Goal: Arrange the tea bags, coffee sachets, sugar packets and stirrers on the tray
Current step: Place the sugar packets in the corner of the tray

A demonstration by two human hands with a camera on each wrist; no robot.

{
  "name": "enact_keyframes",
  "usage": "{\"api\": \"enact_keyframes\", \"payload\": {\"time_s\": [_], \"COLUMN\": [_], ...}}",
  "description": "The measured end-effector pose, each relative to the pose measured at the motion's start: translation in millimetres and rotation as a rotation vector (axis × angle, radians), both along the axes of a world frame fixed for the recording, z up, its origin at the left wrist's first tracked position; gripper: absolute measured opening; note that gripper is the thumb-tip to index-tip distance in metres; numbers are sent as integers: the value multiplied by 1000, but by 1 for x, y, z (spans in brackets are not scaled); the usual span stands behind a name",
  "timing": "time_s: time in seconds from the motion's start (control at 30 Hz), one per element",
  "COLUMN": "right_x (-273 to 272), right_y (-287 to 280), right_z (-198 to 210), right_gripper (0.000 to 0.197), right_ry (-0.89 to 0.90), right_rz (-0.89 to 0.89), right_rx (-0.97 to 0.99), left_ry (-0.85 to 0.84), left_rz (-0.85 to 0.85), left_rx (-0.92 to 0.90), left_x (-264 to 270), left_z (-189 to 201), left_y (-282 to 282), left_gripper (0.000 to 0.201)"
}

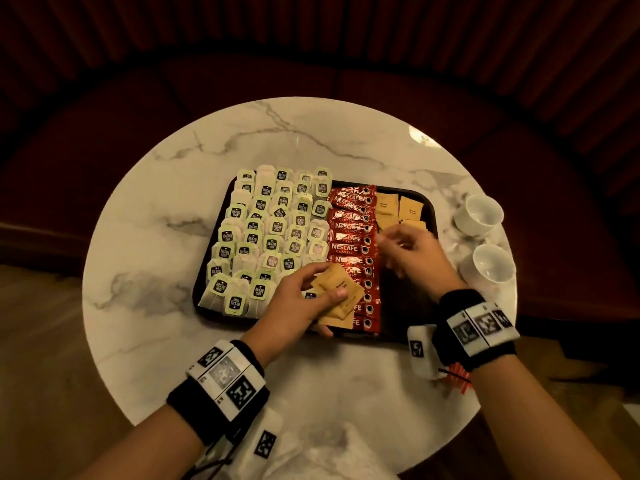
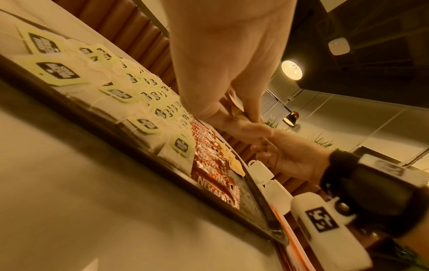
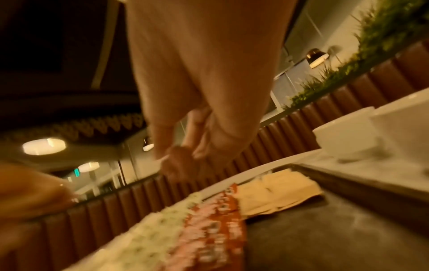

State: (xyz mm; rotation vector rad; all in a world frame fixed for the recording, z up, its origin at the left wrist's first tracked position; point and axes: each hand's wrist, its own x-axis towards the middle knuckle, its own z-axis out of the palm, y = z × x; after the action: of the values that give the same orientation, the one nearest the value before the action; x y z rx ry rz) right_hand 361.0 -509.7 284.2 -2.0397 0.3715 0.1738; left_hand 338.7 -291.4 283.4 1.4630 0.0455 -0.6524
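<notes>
Brown paper sugar packets (image 1: 337,295) sat fanned in the left hand's (image 1: 304,299) pinch above the tray's (image 1: 408,327) near edge; light, floppy, slippery, best nipped by edges. Right hand's (image 1: 414,252) blurred fingers: cannot tell.

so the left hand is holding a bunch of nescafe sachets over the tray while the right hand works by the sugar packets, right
Not quite: the left hand holds brown sugar packets, not Nescafe sachets, which lie in a column on the tray. The head view shows it. The right hand does work by the laid sugar packets.
</notes>
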Motion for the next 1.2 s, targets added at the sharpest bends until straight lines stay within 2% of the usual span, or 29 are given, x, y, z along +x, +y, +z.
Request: {"api": "enact_keyframes", "payload": {"time_s": [0.07, 0.17, 0.3, 0.5, 0.6, 0.67, 0.73, 0.8, 0.9, 1.03, 1.2], "right_x": [-20, -39, -54, -65, -66, -58, -43, -22, 14, 56, 85], "right_y": [16, 27, 34, 33, 28, 21, 8, -10, -38, -61, -74], "right_z": [14, 18, 11, 6, 6, 4, -3, -13, -36, -59, -71], "right_gripper": [19, 27, 17, 22, 24, 22, 18, 13, 17, 27, 14], "right_ry": [95, 112, 46, 37, 30, 2, -49, -107, -124, -105, -18], "right_rz": [168, 225, 53, 25, 14, -68, -250, -426, -571, -638, -645], "right_rx": [164, 304, 396, 380, 405, 421, 440, 414, 256, 41, -129], "left_ry": [-26, -17, 6, -144, -149, -110, -57, -10, 18, 40, 37], "left_rz": [28, 79, 89, 25, -5, 11, 51, 89, 102, 116, 124], "left_rx": [-14, -63, -88, 66, 85, 66, 35, 15, 32, 68, 56], "left_x": [0, -1, -3, -3, -3, -2, -1, 0, 0, 2, 4], "left_z": [2, 5, 5, 0, 1, 3, 3, 3, 2, 1, 4], "left_y": [-1, -3, -6, -5, -6, -6, -5, -4, -2, 1, 5], "left_gripper": [28, 15, 15, 20, 25, 26, 26, 27, 34, 38, 39]}}
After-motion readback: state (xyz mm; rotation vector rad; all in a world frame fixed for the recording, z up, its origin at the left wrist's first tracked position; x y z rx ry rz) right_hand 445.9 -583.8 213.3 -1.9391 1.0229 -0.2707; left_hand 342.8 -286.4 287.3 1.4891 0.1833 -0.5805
